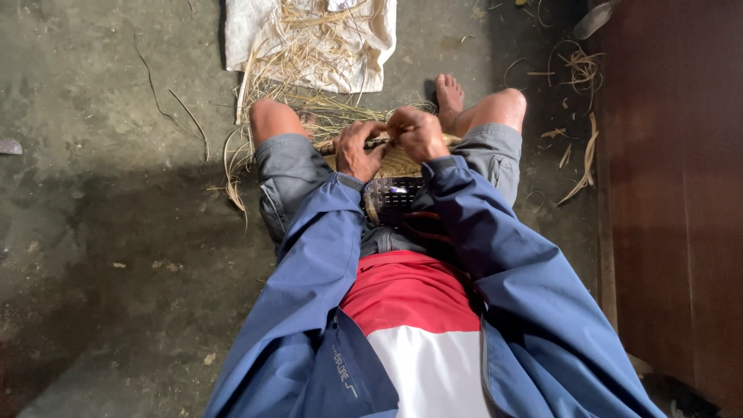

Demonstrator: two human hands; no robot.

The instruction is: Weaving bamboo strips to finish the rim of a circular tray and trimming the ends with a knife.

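there, both hands (391,142) on woven basket (393,193)

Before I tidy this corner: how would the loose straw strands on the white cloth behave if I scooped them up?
The straw strands look thin and dry, so they are probably very light and bend easily. They lie loose and crisscrossed on the white cloth, so a scoop would likely shed some. Lifting the cloth by its edges may carry them better, though it looks limp and could sag.
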